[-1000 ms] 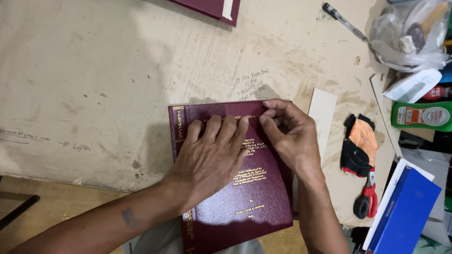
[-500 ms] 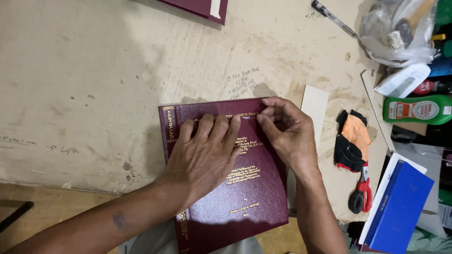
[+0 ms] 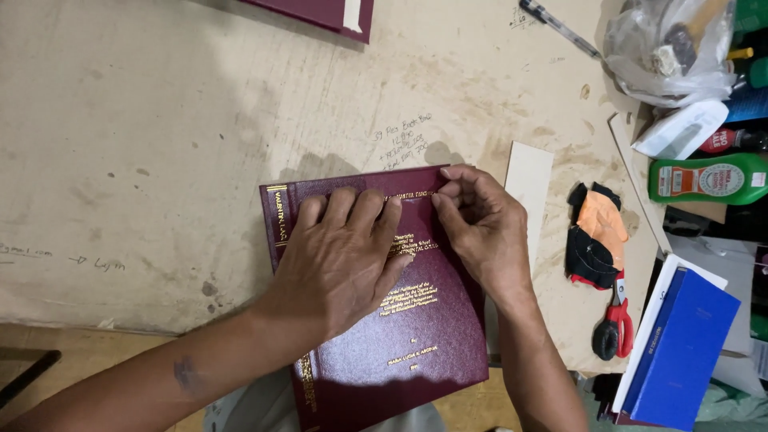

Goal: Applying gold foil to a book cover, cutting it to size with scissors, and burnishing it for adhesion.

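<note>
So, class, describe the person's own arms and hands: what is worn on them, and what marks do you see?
Both are bare: no sleeves, gloves, rings or watch show. The left hand has short fingers with plain nails, and its forearm carries a small dark mark. The right hand and forearm show no markings.

- A maroon book [image 3: 400,336] with gold lettering lies on a stained table [image 3: 160,160], its lower end past the table's edge.
- The left hand [image 3: 340,264] lies flat on the cover, fingers spread.
- The right hand [image 3: 480,228] pinches at the cover's top edge, fingertips touching the left's.
- Right of the book: a card strip [image 3: 530,180], a cloth [image 3: 596,232], red-handled scissors [image 3: 612,320], a blue book [image 3: 680,348], a green bottle [image 3: 708,178].
</note>
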